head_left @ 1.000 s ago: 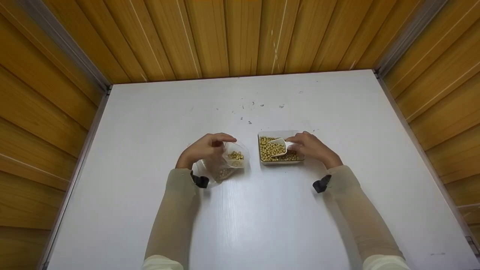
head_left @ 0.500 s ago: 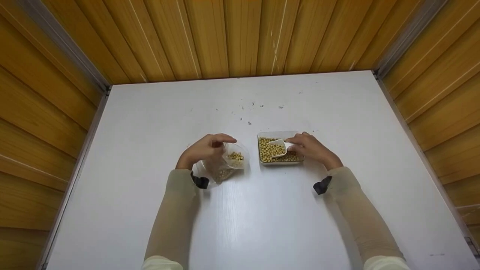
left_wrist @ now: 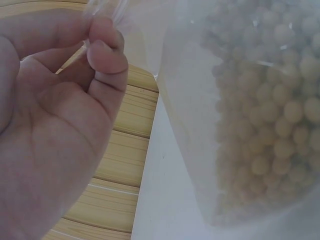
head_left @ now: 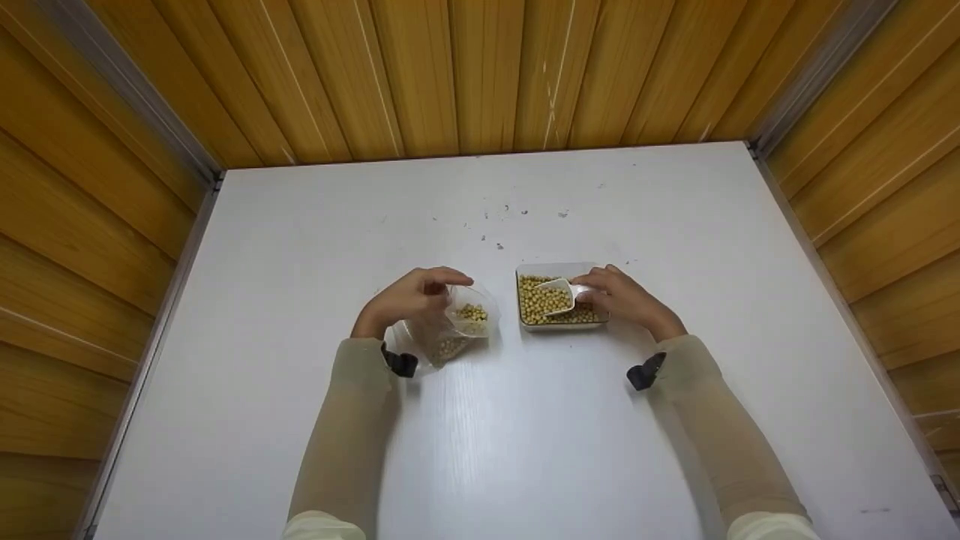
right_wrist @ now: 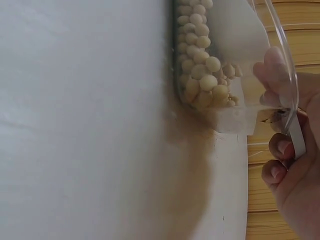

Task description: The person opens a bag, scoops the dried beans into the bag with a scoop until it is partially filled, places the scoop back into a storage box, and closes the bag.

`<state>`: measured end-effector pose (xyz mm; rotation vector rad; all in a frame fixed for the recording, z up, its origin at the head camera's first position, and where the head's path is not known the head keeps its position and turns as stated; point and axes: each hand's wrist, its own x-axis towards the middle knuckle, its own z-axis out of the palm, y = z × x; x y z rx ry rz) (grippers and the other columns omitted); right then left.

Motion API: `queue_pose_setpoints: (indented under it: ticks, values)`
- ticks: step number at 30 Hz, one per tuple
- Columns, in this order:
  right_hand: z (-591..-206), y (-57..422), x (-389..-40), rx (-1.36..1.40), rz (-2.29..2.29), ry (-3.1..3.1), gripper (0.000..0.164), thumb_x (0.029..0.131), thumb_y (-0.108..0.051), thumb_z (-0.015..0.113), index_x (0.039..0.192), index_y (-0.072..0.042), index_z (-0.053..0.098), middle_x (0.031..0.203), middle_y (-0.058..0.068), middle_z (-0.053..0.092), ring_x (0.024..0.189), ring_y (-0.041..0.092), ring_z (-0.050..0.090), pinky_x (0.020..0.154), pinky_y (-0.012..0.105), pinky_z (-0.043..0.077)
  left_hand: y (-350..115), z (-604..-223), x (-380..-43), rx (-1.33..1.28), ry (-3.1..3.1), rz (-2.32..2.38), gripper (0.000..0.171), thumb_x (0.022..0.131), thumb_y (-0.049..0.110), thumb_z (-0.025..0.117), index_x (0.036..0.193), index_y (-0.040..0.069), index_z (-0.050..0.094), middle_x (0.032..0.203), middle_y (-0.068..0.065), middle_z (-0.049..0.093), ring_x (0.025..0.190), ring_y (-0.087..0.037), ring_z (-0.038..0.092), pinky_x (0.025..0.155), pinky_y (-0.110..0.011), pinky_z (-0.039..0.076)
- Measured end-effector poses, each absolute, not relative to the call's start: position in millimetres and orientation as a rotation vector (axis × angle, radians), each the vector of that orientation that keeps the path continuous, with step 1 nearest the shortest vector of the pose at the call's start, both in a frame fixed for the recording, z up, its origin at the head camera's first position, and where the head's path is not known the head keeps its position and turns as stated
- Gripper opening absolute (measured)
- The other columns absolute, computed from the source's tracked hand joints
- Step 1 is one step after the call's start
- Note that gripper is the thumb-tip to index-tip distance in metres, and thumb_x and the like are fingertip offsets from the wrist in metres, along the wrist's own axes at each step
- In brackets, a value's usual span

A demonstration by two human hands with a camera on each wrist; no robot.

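My left hand point(head_left: 409, 300) pinches the rim of a clear plastic bag point(left_wrist: 185, 135) between thumb and fingers. Soybeans point(left_wrist: 280, 115) fill the lower part of the bag, whose mouth gapes toward the right. In the head view the bag leans on the table below that hand. My right hand point(head_left: 626, 300) grips the handle of a white scoop point(head_left: 568, 298). Its bowl lies among the soybeans point(head_left: 531, 300) in a clear rectangular container point(head_left: 562, 327) and holds some of them. Through the container wall in the right wrist view, part of the right hand's fingers point(right_wrist: 275, 65) shows.
The container and the bag stand side by side on a white table point(head_left: 525, 450), a narrow gap between them. Small dark marks point(head_left: 500, 246) dot the tabletop beyond. Wood-look panels point(head_left: 480, 75) wall the table at the back and both sides.
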<state>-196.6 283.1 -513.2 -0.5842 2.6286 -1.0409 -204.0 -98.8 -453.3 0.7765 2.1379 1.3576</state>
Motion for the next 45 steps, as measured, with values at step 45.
queue_pose_setpoints:
  ticks: [45]
  values:
    - [-517.4,293.9,-199.1,-0.611,-1.156,2.577,0.037,0.098,-0.024,0.053,0.128,-0.003,0.061,0.114,0.013,0.062,0.105,0.022,0.043,0.098,0.048,0.034,-102.5,-483.4,-217.3,0.757,2.15,1.362,0.042,0.091,0.002,0.048,0.13,0.01,0.061,0.137,-0.008,0.055,0.092,-0.018,0.046,0.083,-0.033,0.038]
